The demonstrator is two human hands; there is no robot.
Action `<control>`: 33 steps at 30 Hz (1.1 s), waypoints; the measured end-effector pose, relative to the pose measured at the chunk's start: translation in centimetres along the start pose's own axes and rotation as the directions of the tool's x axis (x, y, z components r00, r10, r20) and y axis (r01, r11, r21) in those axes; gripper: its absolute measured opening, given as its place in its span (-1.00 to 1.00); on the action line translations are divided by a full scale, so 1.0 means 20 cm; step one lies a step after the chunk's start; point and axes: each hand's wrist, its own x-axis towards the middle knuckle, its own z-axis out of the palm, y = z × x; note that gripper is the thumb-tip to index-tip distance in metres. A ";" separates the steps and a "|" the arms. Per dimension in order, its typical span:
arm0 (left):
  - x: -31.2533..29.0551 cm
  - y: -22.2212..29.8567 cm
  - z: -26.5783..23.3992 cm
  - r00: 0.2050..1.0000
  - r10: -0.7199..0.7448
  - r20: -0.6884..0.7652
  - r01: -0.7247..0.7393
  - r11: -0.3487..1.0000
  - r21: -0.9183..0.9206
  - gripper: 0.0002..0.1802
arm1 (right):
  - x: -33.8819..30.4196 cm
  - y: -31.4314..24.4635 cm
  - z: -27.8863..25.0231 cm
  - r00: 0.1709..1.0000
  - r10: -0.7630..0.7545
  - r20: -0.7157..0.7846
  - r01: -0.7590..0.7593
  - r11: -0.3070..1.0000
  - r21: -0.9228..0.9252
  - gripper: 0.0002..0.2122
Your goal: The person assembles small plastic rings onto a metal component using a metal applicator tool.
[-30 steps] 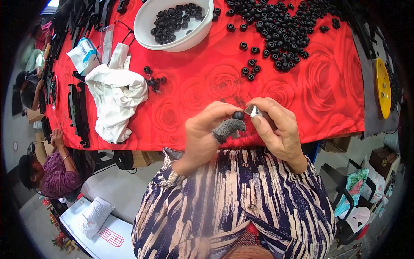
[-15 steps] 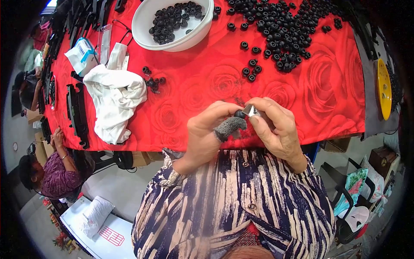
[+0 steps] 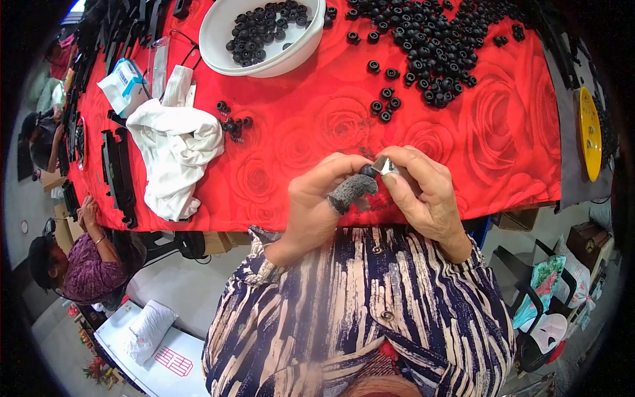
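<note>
Black rounded part [image 3: 368, 171]: clamped between your left hand's [image 3: 317, 190] fingertips | metal blade [image 3: 381, 165]: pinched in your right hand [image 3: 428, 192], beside the part, contact unclear | step: apparently blade-trimming; next move calls for a firm left pinch, fingertips off the edge | red cloth [image 3: 297, 119] beyond

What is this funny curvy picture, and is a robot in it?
No robot: this is a person using a left hand and a right hand. A wide camera worn on the head looks down, so straight edges bend near the picture's rim. The left hand, with a grey knitted cover on a finger, holds a small black part. The right hand pinches a shiny silvery piece right beside it. On the red rose-patterned cloth lie many round black parts, a white bowl with more inside, and a crumpled white cloth.
</note>
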 end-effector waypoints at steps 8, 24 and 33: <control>0.00 0.01 0.01 0.999 -0.043 0.007 0.043 0.998 0.051 -0.77 | 0.00 0.03 0.00 0.999 -0.041 -0.015 0.041 0.999 -0.007 -0.82; -0.01 -0.01 -0.03 0.929 -0.347 0.131 0.371 0.863 -0.344 -0.73 | 0.04 0.08 -0.10 0.972 -0.144 0.184 0.145 0.989 0.007 -0.81; -0.01 -0.04 -0.01 0.881 -0.432 0.194 0.472 0.767 -0.435 -0.76 | 0.03 0.12 -0.15 0.940 -0.204 0.274 0.215 0.977 -0.011 -0.84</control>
